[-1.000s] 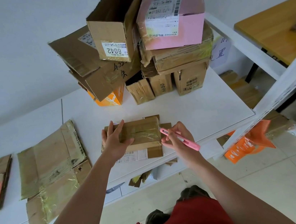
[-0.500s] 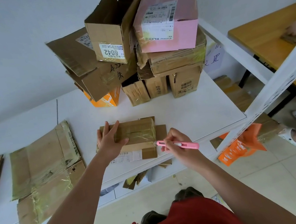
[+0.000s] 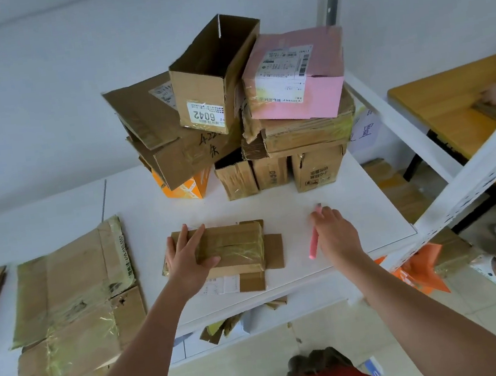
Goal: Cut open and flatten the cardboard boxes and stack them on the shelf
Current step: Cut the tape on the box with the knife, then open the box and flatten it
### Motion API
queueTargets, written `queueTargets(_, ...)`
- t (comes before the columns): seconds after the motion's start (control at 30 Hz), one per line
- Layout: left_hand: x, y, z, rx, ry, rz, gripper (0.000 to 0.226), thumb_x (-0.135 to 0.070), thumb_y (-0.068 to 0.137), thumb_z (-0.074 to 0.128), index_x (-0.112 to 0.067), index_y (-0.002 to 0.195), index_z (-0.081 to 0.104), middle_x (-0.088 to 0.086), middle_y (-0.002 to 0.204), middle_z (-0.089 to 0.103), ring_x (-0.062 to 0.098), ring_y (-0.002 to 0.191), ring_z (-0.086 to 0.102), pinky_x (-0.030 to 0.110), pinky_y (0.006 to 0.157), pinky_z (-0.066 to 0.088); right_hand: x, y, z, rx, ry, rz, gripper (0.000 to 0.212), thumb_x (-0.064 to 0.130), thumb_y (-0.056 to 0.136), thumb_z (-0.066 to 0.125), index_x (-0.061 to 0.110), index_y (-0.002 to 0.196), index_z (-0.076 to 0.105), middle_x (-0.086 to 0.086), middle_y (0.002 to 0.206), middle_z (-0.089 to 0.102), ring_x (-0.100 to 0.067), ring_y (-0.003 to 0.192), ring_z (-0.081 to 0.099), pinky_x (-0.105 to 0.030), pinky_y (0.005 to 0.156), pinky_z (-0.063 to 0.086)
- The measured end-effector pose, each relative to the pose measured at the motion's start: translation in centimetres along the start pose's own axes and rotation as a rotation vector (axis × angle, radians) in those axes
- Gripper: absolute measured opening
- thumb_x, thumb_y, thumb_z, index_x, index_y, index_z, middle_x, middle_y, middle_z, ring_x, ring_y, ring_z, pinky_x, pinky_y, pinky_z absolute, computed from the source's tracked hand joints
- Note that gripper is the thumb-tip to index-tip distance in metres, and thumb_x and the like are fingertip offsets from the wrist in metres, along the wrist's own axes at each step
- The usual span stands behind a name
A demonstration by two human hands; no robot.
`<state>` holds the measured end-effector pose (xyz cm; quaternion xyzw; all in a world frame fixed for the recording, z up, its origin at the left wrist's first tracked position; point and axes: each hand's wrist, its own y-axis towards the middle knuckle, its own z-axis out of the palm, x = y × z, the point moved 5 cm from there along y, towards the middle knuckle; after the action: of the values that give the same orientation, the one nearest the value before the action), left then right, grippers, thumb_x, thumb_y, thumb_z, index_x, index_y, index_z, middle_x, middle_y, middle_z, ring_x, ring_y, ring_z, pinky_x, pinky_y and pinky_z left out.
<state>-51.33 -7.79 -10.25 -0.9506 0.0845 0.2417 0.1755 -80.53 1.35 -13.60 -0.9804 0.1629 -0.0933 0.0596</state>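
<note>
Head view: flattening step, small box (image 3: 229,247) at frame centre on shelf (image 3: 355,221).
Left hand (image 3: 188,258) pressed it flat, fingers straight; right hand (image 3: 336,234) held pink cutter (image 3: 313,239), fingers curled. Next, judged: stack it leftward.

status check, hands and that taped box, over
Left hand pressing flat on the taped box. Right hand off to its right, holding the pink cutter, blade clear of the box. Uncut box pile behind, nothing blocking.
</note>
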Motion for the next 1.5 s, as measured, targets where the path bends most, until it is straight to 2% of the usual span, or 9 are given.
queueTargets(0.13, -0.1, -0.2, 0.0, -0.015, 0.002, 0.024, 0.073, -0.032, 0.093, 0.064, -0.037, 0.154, 0.023, -0.007, 0.165, -0.001, 0.03, 0.15, -0.017, 0.057, 0.119, 0.0, 1.2, 0.9, -0.7, 0.016, -0.01, 0.016, 0.077, 0.03, 0.077, 0.079, 0.02, 0.142, 0.038, -0.009, 0.129, 0.047, -0.028, 0.12, 0.048, -0.036, 0.096, 0.048)
queueTargets(0.23, 0.1, -0.9, 0.4, -0.028, -0.003, 0.068, 0.074, -0.032, 0.094, 0.062, -0.033, 0.155, 0.02, -0.007, 0.164, -0.002, 0.027, 0.149, -0.02, 0.054, 0.119, -0.004, 5.7, 0.9, -2.4, -0.189, 0.372, -0.242, 0.047, 0.014, 0.092, 0.061, 0.017, 0.138, 0.049, -0.004, 0.122, 0.055, -0.021, 0.116, 0.055, -0.027, 0.09, 0.05)
queueTargets(0.33, 0.0, -1.5, 0.1, -0.089, -0.018, 0.1, 0.077, -0.035, 0.093, 0.064, -0.027, 0.156, 0.021, -0.002, 0.165, 0.0, 0.024, 0.15, -0.017, 0.049, 0.12, -0.005, 11.2, 0.6, -3.1, -0.05, 0.677, -0.466, 0.041, 0.026, 0.099, 0.056, 0.019, 0.139, 0.053, 0.004, 0.132, 0.058, -0.007, 0.122, 0.051, -0.012, 0.099, 0.038)
queueTargets(0.53, 3.8, -3.4, -2.1, -0.309, -0.148, -0.304, 0.109, -0.055, 0.076, 0.075, -0.014, 0.156, 0.013, 0.013, 0.163, 0.007, 0.031, 0.15, 0.006, 0.046, 0.12, 0.018, 15.2, 0.5, -1.5, 0.055, 0.542, -0.507, 0.047, 0.045, 0.093, 0.061, 0.022, 0.133, 0.053, 0.005, 0.12, 0.065, -0.013, 0.108, 0.058, -0.026, 0.085, 0.049)
queueTargets(0.63, 5.5, -4.7, -1.4, -0.27, -0.51, -0.41, 0.076, -0.041, 0.081, 0.078, -0.014, 0.14, 0.039, 0.013, 0.142, 0.047, 0.023, 0.118, 0.051, 0.033, 0.092, 0.051, 16.8, -0.5, -1.0, 0.058, 0.511, -0.539, 0.049, 0.049, 0.09, 0.064, 0.017, 0.127, 0.054, 0.003, 0.121, 0.065, -0.014, 0.108, 0.061, -0.021, 0.079, 0.041)
queueTargets(0.73, 5.6, -5.3, -0.3, -0.189, -0.873, -0.457, 0.048, -0.028, 0.093, 0.066, -0.035, 0.131, 0.038, 0.011, 0.119, 0.064, 0.031, 0.092, 0.071, 0.043, 0.072, 0.061, 18.7, -1.2, -1.3, 0.078, 0.481, -0.554, 0.06, 0.056, 0.088, 0.063, 0.02, 0.133, 0.047, 0.001, 0.107, 0.067, -0.018, 0.096, 0.063, -0.024, 0.074, 0.042)
queueTargets(0.93, 6.9, -6.3, 0.3, -0.063, -1.098, -0.463, 0.061, -0.018, 0.095, 0.064, -0.047, 0.141, 0.035, 0.004, 0.088, 0.077, 0.036, 0.073, 0.074, 0.039, 0.055, 0.059, 21.0, -2.1, -0.7, 0.102, 0.378, -0.535, 0.074, 0.067, 0.078, 0.067, 0.026, 0.136, 0.045, 0.003, 0.1, 0.068, -0.019, 0.094, 0.065, -0.03, 0.077, 0.047)
queueTargets(1.1, 7.5, -6.0, -0.1, -0.114, -1.059, -0.512, 0.074, -0.012, 0.093, 0.066, -0.042, 0.149, 0.029, 0.008, 0.104, 0.071, 0.033, 0.07, 0.074, 0.049, 0.061, 0.061, 22.1, -2.3, -0.3, 0.123, 0.317, -0.503, 0.072, 0.064, 0.081, 0.067, 0.022, 0.134, 0.045, -0.001, 0.113, 0.067, -0.023, 0.102, 0.065, -0.033, 0.081, 0.049)
queueTargets(1.5, 7.8, -5.9, 0.0, -0.123, -1.069, -0.505, 0.075, -0.006, 0.092, 0.065, -0.047, 0.146, 0.033, 0.009, 0.108, 0.07, 0.034, 0.07, 0.074, 0.051, 0.061, 0.061, 23.9, -1.7, -1.1, 0.098, 0.216, -0.464, 0.05, 0.045, 0.086, 0.067, 0.014, 0.123, 0.051, -0.004, 0.1, 0.068, -0.023, 0.089, 0.065, -0.027, 0.066, 0.042)
